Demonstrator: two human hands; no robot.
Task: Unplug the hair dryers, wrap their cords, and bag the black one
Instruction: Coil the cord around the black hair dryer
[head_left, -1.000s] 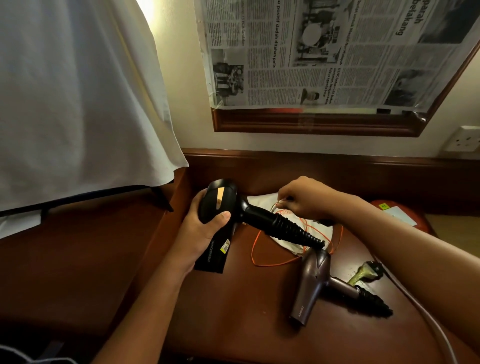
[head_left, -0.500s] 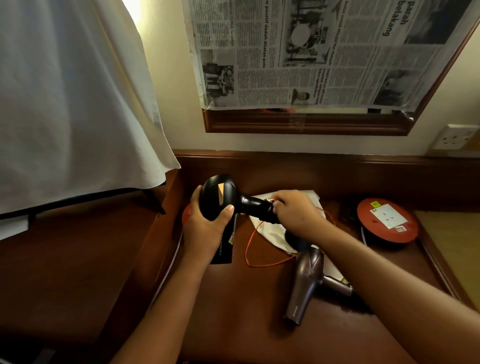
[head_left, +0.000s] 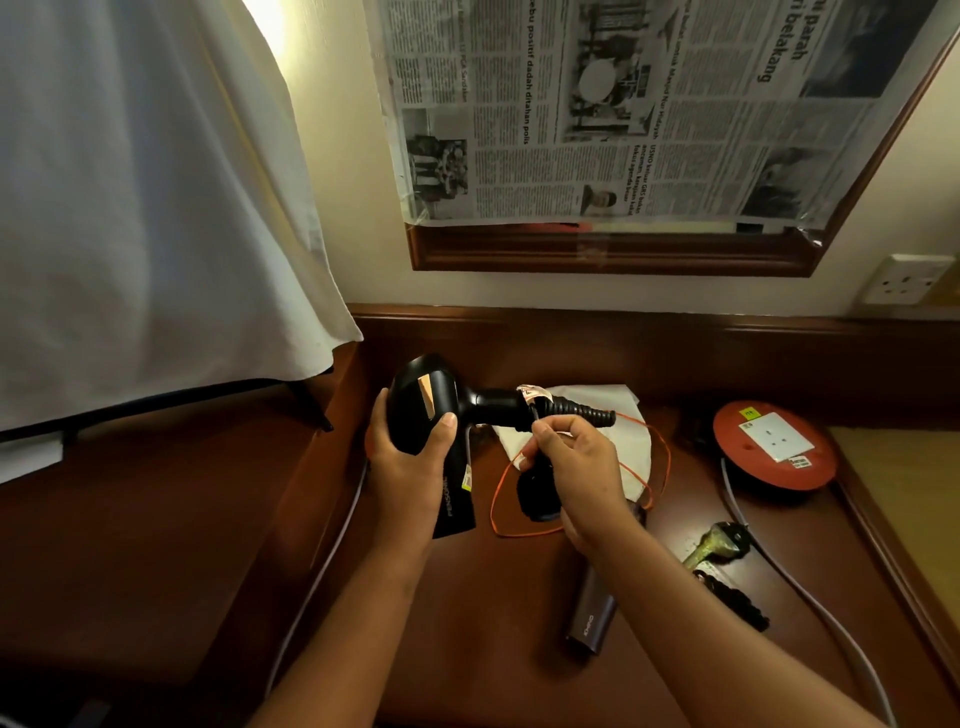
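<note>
the left hand (head_left: 415, 457) grips the black dryer (head_left: 423, 405) above the counter's (head_left: 519, 649) back left corner; the right hand (head_left: 576, 467) pinches its cord (head_left: 576, 414), coiled round the handle. keep turns tight, tuck the plug (head_left: 537, 493).

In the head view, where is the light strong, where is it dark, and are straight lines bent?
Head view: brightest at the top beside the white cloth; the desk is dim; a small glare shines on the black dryer, gripped by the left hand; the mirror frame curves from wide-angle distortion.
</note>
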